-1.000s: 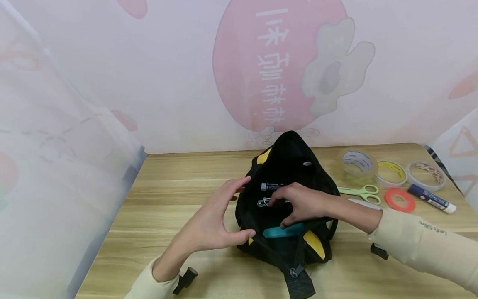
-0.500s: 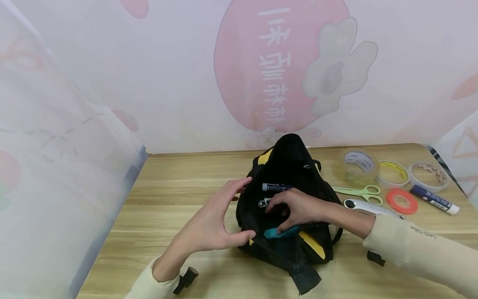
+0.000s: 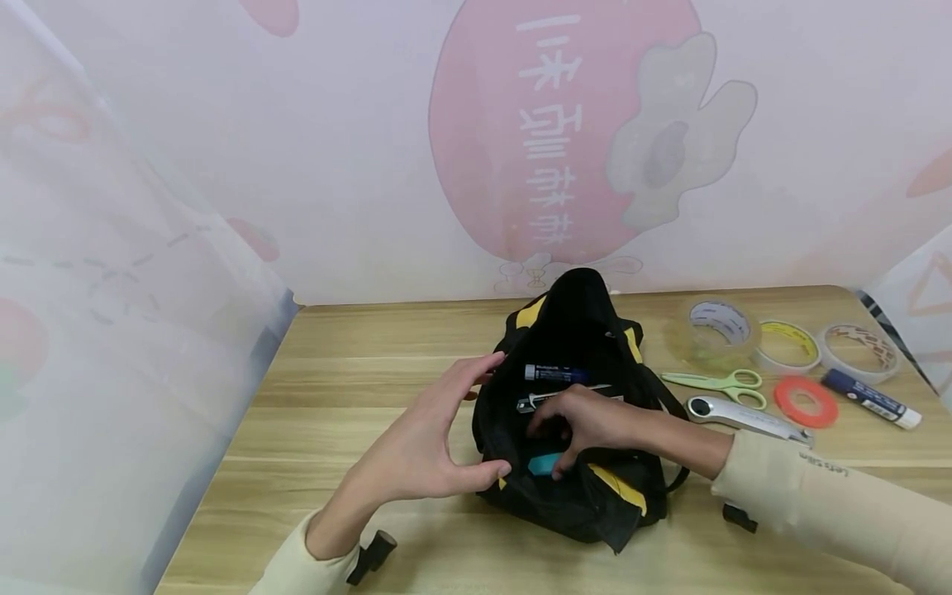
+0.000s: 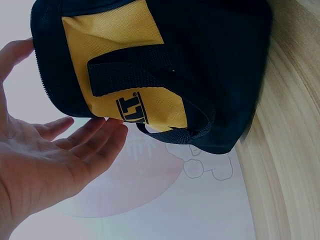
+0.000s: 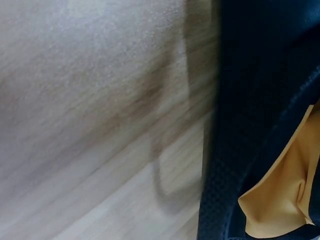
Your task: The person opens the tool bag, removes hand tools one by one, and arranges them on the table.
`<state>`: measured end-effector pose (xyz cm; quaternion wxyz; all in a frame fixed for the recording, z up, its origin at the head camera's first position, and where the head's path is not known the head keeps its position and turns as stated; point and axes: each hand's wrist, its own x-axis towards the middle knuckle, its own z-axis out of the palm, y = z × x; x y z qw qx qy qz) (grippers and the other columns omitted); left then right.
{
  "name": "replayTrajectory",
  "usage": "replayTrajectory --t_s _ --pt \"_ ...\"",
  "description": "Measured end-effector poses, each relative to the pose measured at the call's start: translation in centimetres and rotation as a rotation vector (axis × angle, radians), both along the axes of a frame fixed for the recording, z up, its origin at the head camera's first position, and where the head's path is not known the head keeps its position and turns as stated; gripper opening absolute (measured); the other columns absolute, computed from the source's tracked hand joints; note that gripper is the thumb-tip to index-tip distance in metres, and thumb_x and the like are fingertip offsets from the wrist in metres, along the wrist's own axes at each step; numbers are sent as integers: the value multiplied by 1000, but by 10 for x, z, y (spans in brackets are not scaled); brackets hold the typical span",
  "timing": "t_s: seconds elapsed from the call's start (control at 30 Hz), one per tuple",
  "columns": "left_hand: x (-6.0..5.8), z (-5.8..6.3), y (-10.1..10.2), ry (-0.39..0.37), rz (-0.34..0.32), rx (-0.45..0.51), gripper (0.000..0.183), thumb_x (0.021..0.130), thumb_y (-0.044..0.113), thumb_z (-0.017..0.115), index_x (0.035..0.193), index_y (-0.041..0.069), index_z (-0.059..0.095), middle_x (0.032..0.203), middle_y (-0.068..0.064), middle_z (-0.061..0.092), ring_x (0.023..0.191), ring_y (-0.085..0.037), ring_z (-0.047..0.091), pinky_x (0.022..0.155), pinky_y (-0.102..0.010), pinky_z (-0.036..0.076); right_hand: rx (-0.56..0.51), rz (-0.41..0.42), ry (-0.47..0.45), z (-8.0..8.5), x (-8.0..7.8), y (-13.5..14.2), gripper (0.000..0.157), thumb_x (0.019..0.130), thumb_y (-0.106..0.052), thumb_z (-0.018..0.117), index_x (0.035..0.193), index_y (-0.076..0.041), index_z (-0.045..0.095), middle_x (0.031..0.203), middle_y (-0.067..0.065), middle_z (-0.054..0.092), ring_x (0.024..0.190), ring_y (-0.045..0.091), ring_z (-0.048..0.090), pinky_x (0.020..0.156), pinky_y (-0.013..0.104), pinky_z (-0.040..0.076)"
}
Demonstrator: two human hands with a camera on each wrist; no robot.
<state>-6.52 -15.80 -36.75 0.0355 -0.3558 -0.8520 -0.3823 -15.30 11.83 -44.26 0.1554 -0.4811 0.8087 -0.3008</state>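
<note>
A black-and-yellow zip tool bag (image 3: 573, 516) stands with its mouth wide apart on the wooden table. My right hand (image 3: 595, 420) reaches inside, fingers bent downward, thumb against a teal block-like thing (image 3: 543, 464). Whether the fingers grip it is hidden in the dark interior. Beyond the fingers lie a dark blue glue stick (image 3: 555, 373) and a small silver metal piece (image 3: 530, 403). My left hand (image 3: 424, 442) spreads thumb and fingers at the bag's left rim. In the left wrist view its fingertips touch the bag's yellow end panel (image 4: 115, 40).
Right of the bag lie green scissors (image 3: 717, 383), a long silver tool (image 3: 747, 420), a red tape roll (image 3: 806, 402) and a blue glue stick (image 3: 870, 398). Behind them sit a wide clear tape roll (image 3: 716, 330) and two narrower rolls. A printed curtain (image 3: 357, 165) hangs behind.
My right hand has shifted slightly left and lower inside the bag. The bag's near flap has folded inward, covering more of the teal thing. The silver tool has come into view. My left hand has barely moved.
</note>
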Motion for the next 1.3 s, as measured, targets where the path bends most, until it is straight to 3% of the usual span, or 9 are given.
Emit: replayTrajectory --t_s 0.27,0.73,1.3 --pt "-2 0 0 12 -10 -4 104 83 32 90 168 18 31 160 -5 50 139 -25 58 113 -43 55 38 1 -52 1 0 -3 37 76 -5 96 109 -7 80 101 2 81 87 7 74 78 21 61" --pt "-1 0 0 10 -17 -4 105 84 32 90 169 19 30 163 -5 48 139 -26 58 111 -44 55 68 -26 6 7 2 -2 34 78 -8 94 109 -11 80 102 -2 81 88 6 74 79 21 61" --pt "0 0 0 8 -20 1 106 83 31 91 169 18 30 163 -5 48 139 -26 58 112 -42 56 57 -26 13 11 3 -1 34 81 -9 92 112 -12 80 104 -3 81 90 2 73 80 21 61"
